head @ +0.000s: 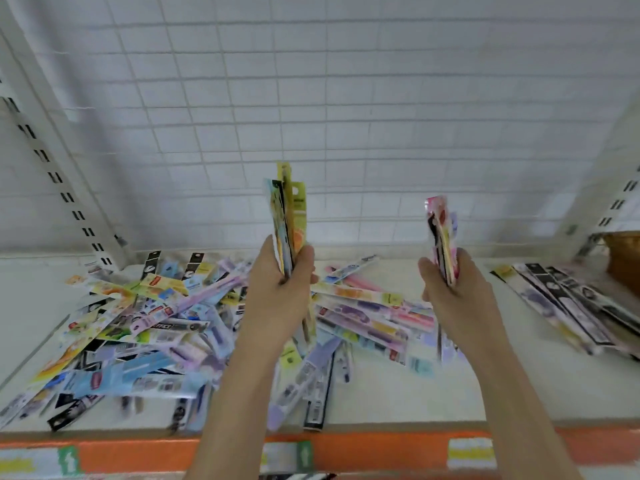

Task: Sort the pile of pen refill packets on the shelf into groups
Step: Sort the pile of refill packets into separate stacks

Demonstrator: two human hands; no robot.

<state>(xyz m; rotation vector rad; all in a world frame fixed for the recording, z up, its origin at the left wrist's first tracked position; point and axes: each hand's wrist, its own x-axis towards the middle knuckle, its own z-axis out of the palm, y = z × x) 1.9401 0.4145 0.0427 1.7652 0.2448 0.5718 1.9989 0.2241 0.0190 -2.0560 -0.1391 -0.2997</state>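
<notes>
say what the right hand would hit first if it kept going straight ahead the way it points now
Probably the white grid panel at the back of the shelf. The right hand holds its pink packets upright above the pile, with nothing visible between; depth is hard to judge.

Colourful refill packets [166,323] lie heaped across the white shelf [450,393].

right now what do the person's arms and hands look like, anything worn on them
Both are bare: the left hand and right hand wear no gloves, rings, watch or bracelet that shows, and no sleeve covers either forearm up to the frame's bottom edge.
</notes>
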